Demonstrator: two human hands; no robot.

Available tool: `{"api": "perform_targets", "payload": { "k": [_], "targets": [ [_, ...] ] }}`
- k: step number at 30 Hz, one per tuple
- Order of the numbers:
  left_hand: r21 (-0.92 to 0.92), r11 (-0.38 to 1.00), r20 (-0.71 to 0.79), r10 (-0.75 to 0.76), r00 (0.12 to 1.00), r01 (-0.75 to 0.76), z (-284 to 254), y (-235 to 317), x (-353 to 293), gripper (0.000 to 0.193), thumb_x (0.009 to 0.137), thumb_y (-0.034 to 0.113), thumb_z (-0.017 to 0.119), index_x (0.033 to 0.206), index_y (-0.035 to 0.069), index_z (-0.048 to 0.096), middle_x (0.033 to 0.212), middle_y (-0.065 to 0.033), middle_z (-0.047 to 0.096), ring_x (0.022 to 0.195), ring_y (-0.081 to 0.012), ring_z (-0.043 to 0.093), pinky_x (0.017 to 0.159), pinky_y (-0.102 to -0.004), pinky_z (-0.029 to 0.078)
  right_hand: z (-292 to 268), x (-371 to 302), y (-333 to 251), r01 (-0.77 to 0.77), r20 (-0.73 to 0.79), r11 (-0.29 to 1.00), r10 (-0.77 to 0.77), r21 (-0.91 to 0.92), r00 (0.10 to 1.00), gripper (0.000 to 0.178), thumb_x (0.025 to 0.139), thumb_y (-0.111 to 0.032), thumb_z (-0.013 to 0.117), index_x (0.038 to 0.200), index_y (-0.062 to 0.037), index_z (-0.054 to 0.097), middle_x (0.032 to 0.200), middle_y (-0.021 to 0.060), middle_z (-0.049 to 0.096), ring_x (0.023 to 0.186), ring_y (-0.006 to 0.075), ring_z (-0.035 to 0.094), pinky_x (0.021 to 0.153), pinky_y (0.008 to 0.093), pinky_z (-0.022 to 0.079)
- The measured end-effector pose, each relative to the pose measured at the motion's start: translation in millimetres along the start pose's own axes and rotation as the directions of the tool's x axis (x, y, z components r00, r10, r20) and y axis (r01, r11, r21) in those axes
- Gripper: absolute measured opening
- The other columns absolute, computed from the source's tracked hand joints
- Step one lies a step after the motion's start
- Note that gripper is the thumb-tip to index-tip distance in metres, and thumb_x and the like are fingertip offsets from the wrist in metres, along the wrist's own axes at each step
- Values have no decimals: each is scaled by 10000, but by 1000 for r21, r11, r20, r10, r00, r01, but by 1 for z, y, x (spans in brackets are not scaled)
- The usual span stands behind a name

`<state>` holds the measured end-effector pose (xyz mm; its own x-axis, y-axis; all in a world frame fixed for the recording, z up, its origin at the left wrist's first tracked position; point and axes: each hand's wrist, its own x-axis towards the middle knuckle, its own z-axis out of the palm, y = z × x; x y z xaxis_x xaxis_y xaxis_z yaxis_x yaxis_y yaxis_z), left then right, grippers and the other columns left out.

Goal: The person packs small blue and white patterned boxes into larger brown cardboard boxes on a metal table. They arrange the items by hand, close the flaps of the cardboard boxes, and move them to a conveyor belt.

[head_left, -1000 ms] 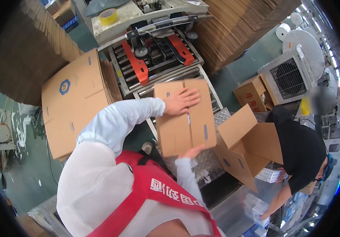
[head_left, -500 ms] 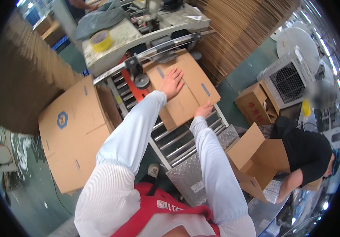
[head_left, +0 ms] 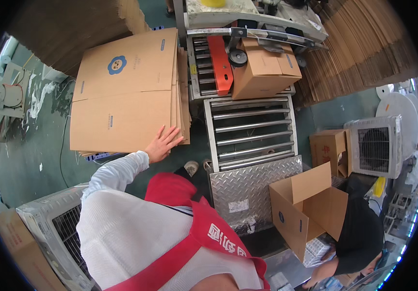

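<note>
My left hand [head_left: 164,144] rests with spread fingers on the near right corner of a stack of flat, folded cartons [head_left: 121,114]. The top sheet is brown with a round blue print and a crease across it. My right hand is out of sight. Ahead to the right, a closed brown carton [head_left: 265,70] sits at the frame of a carton-sealing machine [head_left: 248,32], beside a black roller wheel [head_left: 238,57] and an orange side guide [head_left: 220,68].
A roller conveyor [head_left: 252,128] leads to a metal tread plate [head_left: 255,191]. At right, a co-worker in black [head_left: 359,233] bends by an open carton [head_left: 325,208]. Stacked cardboard [head_left: 359,43] stands far right. Grey fan units [head_left: 376,145] are on both sides.
My left hand has left the carton on the conveyor and now lies on the flat stack. My right hand has gone out of view. That carton sits farther into the machine. My view has turned left.
</note>
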<state>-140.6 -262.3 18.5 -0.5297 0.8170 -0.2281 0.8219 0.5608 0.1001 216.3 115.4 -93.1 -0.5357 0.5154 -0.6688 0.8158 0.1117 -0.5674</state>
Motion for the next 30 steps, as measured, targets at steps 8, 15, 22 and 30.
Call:
{"api": "perform_targets", "payload": {
  "k": [8,15,22,30],
  "targets": [
    [-164,920,-334,-392,857,356,-3,19,-39,766,726,-88,513,1456,41,318,1482,-215,319,1368,-378,316,1104,-455,316,29,-86,202,-263,-6,964,263,-33,965,465,923,-377,554,1231,-29,571,1124,135,640,991,223,621,859,352,482],
    [144,984,-759,43,650,104,-286,234,-89,223,750,60,663,972,61,639,912,-80,675,766,-266,655,603,-357,500,10,-72,148,408,-457,845,-229,344,859,425,885,-268,665,1210,-2,602,1056,142,681,940,211,653,861,327,508],
    [487,662,-857,487,-167,-570,-398,417,-76,354,870,236,642,584,90,491,532,17,419,442,-150,422,446,-268,319,-131,-294,11,626,-684,733,-601,-266,412,952,691,-257,844,1436,0,309,1409,239,403,1325,386,362,1125,439,256],
    [-668,279,-728,-440,526,-690,-296,288,108,536,1035,476,308,692,105,484,535,17,437,487,-89,423,494,-262,353,-173,-427,120,721,-919,653,-94,234,383,216,764,22,716,957,-9,625,894,89,661,856,213,647,795,321,511]
  ]
}}
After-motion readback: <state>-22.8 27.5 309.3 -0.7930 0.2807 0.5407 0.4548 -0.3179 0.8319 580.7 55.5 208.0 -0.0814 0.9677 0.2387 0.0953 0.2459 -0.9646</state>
